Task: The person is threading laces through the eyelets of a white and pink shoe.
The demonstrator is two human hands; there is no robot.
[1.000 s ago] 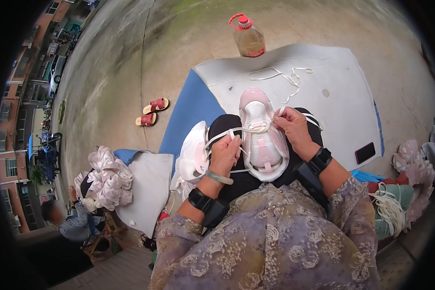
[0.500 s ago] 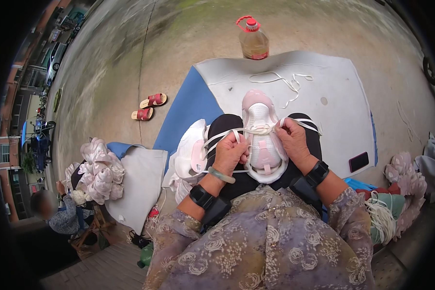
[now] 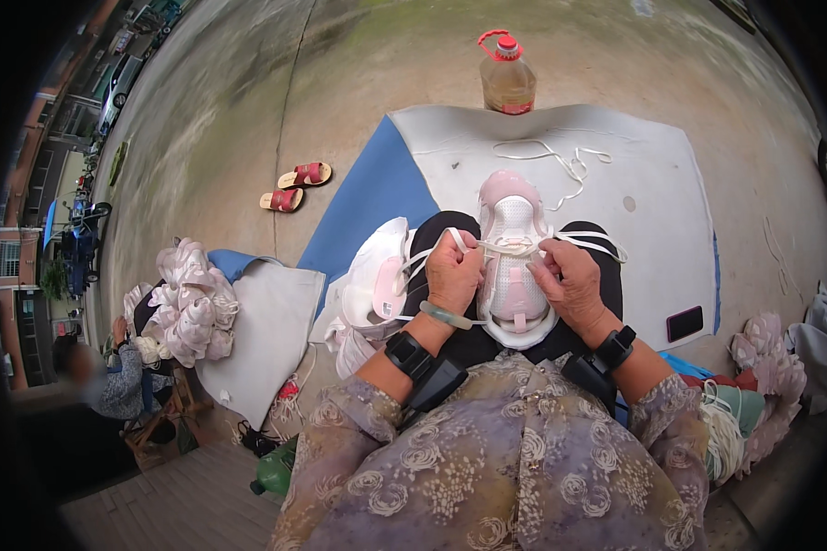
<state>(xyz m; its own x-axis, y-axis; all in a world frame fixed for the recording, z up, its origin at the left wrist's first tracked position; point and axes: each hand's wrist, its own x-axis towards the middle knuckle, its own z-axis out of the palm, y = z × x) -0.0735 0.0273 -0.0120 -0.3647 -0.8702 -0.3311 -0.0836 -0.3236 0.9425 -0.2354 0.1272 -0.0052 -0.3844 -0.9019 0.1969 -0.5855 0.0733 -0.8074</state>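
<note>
A pink and white shoe upper (image 3: 511,207) lies between my knees with its toe pointing away from me. White shoelace (image 3: 510,250) crosses over its front, and loose lengths of it trail over both knees. On the left of the shoe, my left hand (image 3: 454,273) pinches the lace between thumb and fingers. My right hand (image 3: 572,280) grips the lace on the other side, close to the eyelets, its fingers bent. Between both hands the lace runs nearly straight. Beside my left knee rest more white and pink shoe uppers (image 3: 374,285).
A white sheet with a blue underside (image 3: 652,174) covers the ground, a loose lace (image 3: 570,167) on it. Beyond stands a red-capped bottle (image 3: 508,78); red sandals (image 3: 294,186) lie left. A phone (image 3: 685,323), lace bundle (image 3: 723,432) and shoe uppers (image 3: 763,354) are right. Another person (image 3: 110,376) sits left.
My left hand has turned more upright and risen slightly, drawing a loop of lace up at its fingertips. My right hand's fingers have curled nearer the eyelets. The whole view has shifted slightly.
</note>
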